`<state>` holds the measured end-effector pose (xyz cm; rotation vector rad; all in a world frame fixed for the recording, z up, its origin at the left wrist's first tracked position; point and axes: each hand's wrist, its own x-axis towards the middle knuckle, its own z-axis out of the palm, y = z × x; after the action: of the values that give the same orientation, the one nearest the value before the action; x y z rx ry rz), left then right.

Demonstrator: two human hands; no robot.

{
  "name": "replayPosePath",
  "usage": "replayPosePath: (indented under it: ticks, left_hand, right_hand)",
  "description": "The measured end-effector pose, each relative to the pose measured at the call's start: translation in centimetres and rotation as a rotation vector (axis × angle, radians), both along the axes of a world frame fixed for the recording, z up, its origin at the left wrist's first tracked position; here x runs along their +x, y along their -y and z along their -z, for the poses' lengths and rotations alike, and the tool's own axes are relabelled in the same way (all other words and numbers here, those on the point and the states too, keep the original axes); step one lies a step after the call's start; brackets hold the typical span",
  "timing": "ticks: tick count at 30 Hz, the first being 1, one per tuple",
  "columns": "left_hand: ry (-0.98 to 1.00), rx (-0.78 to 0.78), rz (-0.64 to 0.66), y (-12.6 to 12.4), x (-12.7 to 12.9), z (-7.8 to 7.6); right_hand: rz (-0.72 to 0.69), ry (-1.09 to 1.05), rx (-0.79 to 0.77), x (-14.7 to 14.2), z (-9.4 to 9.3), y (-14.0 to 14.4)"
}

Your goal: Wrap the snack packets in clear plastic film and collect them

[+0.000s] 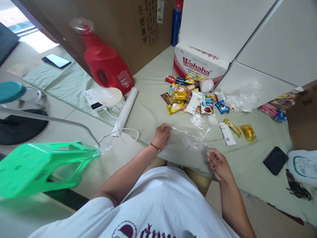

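Two hands hold one clear plastic bag (188,145), which lies stretched over the person's lap at the near edge of the pale green mat (153,109). The left hand (162,135) is closed on the bag's left edge, fingers curled over the film; the right hand (218,163) pinches its lower right corner in a loose fist. The step in hand looks like spreading or opening the bag, and the next move probably calls for parting the two layers at the mouth without tearing the thin film. Just beyond the bag sits a pile of snack packets (190,97), with a white packet (227,133), a yellow bar (232,127) and an amber-coloured packet (248,132) to the bag's right. Farther beyond it stands a Wahaha carton (198,64). To the bag's left lie a white roll (126,109) and a red jug (106,62), and nearer on that side a green stool (42,167).
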<state>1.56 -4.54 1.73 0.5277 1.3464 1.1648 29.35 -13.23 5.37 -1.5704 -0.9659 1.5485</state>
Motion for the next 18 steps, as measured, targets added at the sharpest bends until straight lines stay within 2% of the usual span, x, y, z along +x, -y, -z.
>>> replayPosePath:
  ticks: [3,5,8,9,11,15,18]
  left_hand:
    - [-0.034,0.0,-0.021,0.1,-1.2,0.2]
    - [-0.074,0.014,-0.009,0.5,-1.6,0.1]
    - [-0.148,0.056,0.042,1.5,-1.5,0.0]
    - [-0.174,0.071,0.058,1.8,-1.4,0.0]
    - [-0.228,0.089,0.095,2.6,-1.3,0.0]
    - [-0.435,0.089,0.247,4.3,-2.6,-0.2]
    - [-0.661,0.136,0.164,5.2,-4.3,-1.2]
  right_hand:
    - [-0.111,0.121,-0.068,2.8,0.5,2.6]
    - [-0.183,0.278,-0.031,4.2,0.3,3.2]
    - [-0.077,0.523,0.156,4.8,-0.4,1.8]
    - [-0.043,0.554,0.205,4.5,-0.6,0.9]
    - [-0.071,0.533,0.233,3.0,-0.7,-1.2]
    - [-0.108,0.448,0.218,-1.2,0.7,-5.2]
    - [-0.119,0.395,0.309,-3.9,1.8,-6.8]
